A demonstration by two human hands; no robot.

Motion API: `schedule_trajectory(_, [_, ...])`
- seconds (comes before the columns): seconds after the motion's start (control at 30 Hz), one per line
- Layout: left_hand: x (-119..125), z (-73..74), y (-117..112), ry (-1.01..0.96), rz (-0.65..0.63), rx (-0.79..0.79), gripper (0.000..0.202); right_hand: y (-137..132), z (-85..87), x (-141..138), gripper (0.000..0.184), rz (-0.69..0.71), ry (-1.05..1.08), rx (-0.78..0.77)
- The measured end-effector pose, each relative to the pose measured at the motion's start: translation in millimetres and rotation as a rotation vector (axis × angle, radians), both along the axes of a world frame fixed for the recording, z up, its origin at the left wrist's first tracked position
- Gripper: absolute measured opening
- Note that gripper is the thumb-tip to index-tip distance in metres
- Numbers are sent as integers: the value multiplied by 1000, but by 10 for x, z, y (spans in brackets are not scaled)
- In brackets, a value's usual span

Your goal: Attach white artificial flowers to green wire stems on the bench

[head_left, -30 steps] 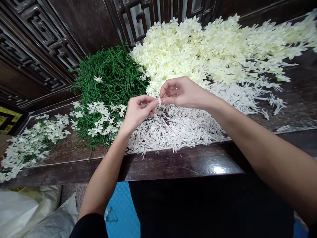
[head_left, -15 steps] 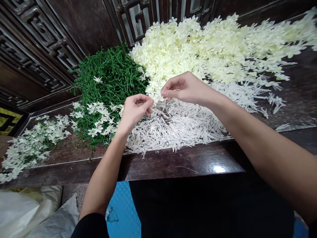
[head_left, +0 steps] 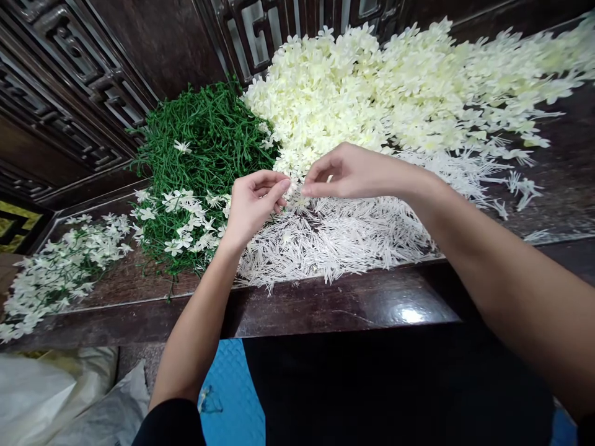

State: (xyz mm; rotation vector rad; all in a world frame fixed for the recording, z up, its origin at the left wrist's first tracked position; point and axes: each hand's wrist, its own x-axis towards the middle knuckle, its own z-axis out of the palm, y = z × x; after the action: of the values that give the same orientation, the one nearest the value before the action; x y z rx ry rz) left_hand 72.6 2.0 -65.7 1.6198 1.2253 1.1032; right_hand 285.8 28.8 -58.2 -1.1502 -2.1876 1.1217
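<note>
Thumb and fingertips pinched together, my left hand (head_left: 255, 201) is closed above the border between the green stems (head_left: 204, 136) and the white stamen pieces (head_left: 344, 238). Facing it, my right hand (head_left: 341, 173) is also closed in a pinch, its fingertips a short gap from the left ones. Something small and whitish shows at the fingertips, but it blends into the white pieces behind and I cannot make it out. Behind the right hand lies a large heap of loose cream-white flower heads (head_left: 334, 93). Several assembled white flowers (head_left: 186, 223) rest on the front of the green pile.
Everything lies on a dark wooden bench (head_left: 334, 303) with a carved wooden back (head_left: 260, 37). More finished flower sprigs (head_left: 65, 266) spread along the left. Pale sacks (head_left: 46, 396) stand below at the left, beside a blue surface (head_left: 237, 390).
My right hand has dropped slightly, and its fingertips now sit level with the left hand's. My left hand has barely moved; its thumb has lifted a little.
</note>
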Motion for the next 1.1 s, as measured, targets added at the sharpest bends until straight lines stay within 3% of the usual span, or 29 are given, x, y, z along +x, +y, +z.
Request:
schedule_trajectory(0.1, [-24,0,22,-47,2,-33,3,96,-98,63,21,62,-236,35])
schedule_trajectory(0.23, [-40,-12,46,-104,0,-110,2,137,-160,70,9,58,-307,60])
schedule_trajectory(0.6, [-56,-26,57,-169,-37,-211,3,-115,141,-50,10,-84,45,110])
schedule_trajectory(0.9, [-51,7,41,-161,-129,-229,5,-162,101,-155,6,-117,104,151])
schedule_trajectory(1.1, [-60,-29,57,-255,-166,-199,8,-182,82,-188,9,-146,167,178])
